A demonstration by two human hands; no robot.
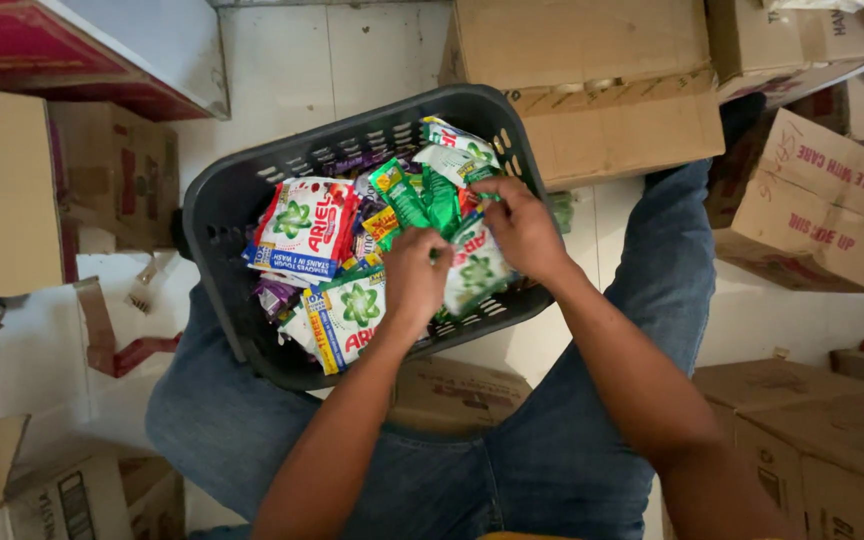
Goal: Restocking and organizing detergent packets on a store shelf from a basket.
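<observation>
One dark plastic basket is rested on the knees. Many sachets are held inside, too many to count. One green-white sachet is pinched by both hands: left, right. Several cardboard boxes are placed around.

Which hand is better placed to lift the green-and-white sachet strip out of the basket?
Probably the right hand: its fingers already pinch the top of the green-and-white sachet strip above the dark plastic basket. The left hand only grips the strip's lower edge, so it looks better placed to steady.
</observation>
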